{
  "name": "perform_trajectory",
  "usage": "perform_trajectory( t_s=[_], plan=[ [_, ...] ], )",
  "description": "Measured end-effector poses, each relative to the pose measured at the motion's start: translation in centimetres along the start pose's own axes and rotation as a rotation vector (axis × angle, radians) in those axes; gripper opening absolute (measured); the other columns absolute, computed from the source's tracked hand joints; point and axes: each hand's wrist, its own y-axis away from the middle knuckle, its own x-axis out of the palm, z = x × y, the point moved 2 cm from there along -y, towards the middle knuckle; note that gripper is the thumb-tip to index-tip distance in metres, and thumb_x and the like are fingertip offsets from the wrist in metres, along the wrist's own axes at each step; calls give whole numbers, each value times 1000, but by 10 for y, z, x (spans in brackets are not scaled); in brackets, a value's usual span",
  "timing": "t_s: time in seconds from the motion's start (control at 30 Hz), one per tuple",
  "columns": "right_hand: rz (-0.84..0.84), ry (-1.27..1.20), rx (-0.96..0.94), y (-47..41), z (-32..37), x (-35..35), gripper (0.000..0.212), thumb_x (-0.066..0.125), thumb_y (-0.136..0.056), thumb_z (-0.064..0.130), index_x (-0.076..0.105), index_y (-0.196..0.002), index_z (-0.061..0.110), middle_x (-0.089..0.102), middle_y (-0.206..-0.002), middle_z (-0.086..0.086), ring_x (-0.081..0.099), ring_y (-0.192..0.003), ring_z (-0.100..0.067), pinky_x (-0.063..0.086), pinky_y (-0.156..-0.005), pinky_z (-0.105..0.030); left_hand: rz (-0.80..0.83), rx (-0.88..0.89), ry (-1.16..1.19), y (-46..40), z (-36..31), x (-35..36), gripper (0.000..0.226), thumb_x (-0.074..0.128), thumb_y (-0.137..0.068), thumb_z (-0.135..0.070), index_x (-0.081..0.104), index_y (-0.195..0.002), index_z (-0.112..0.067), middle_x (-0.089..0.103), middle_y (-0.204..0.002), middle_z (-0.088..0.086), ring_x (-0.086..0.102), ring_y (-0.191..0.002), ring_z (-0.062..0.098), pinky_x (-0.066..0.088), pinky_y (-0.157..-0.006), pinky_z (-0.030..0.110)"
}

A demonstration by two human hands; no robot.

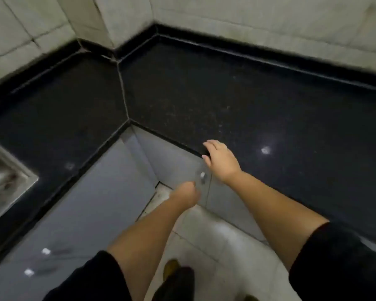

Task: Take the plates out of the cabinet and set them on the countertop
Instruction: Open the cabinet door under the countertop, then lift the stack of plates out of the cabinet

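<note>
My left hand closed near cabinet knob | right hand open, resting on countertop edge | plates unseen; likely heavy, breakable, grip rims.

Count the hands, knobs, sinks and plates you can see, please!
Hands: 2, the left hand by the cabinet knob, the right hand on the countertop edge
Knobs: 1
Sinks: 1, the sink, partly cut off
Plates: 0 in view
Total: 4
</note>
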Motion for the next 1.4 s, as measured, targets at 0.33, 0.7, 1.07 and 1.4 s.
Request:
perform_trajectory(
  t_s=[0.33,0.7,1.07,1.4],
  plan=[
    [-325,399,-14,-30,-16,51,52,35,-91,33,59,-129,7,63,-132,-9,60,-123,-24,43,-105,-43,121,46,138,-145,15,52,50,44,-89,-21,47,-137,-7,55,-137,15,55,-123,32,46,-104,35],
    [-266,340,-17,-29,-14,50,51,35,-96,31,45,-140,7,49,-146,-11,45,-136,-27,29,-117,-42,51,-40,410,-76,66,66,74,65,-75,-57,52,-128,-6,60,-127,8,59,-115,25,45,-92,32],
    [-248,258,16,-26,-7,48,49,38,-99,22,35,-145,3,35,-154,-16,31,-143,-32,16,-121,-44,-474,-497,979,30,256,17,27,54,-92,-11,59,-114,5,65,-108,17,61,-111,35,49,-85,30],
    [-333,243,11,-17,10,50,48,42,-96,19,40,-142,4,38,-152,-14,33,-143,-29,15,-120,-47,-687,-516,1429,19,279,-22,50,44,-97,-6,33,-143,10,48,-138,21,55,-103,34,52,-77,13]
  ],
)
